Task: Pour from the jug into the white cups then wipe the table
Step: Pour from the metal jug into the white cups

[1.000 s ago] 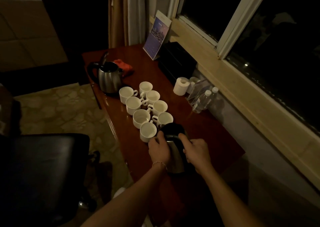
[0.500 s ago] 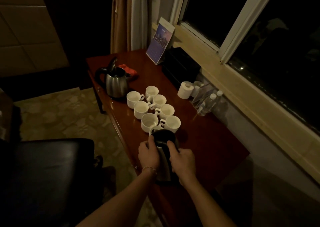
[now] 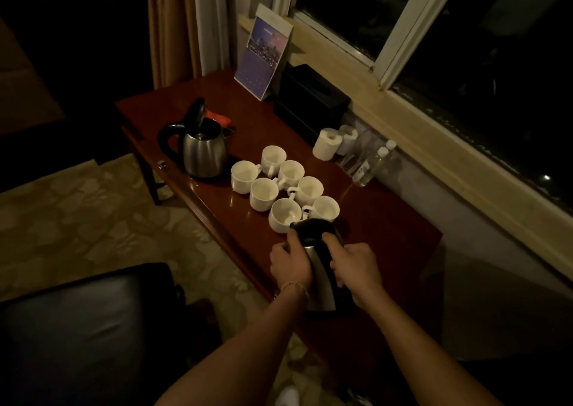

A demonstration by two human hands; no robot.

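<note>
A steel jug [image 3: 319, 277] with a dark top is tipped forward over the near end of a cluster of several white cups [image 3: 285, 188] on the red-brown table [image 3: 387, 235]. My left hand [image 3: 290, 263] grips the jug's left side near the rim. My right hand [image 3: 353, 266] grips its right side, where the handle seems to be. The jug's mouth hides the nearest cup. A red cloth [image 3: 218, 117] lies at the far end behind a second kettle.
A steel kettle [image 3: 203, 151] with its lid open stands at the table's far left. A calendar [image 3: 263, 55], a black box [image 3: 310, 101], paper rolls [image 3: 327, 143] and water bottles [image 3: 372, 165] line the window side. A black chair [image 3: 77, 328] stands at the left.
The jug has moved with both hands toward the cups and tipped forward over the nearest one, which it now hides. The camera view has also shifted.
</note>
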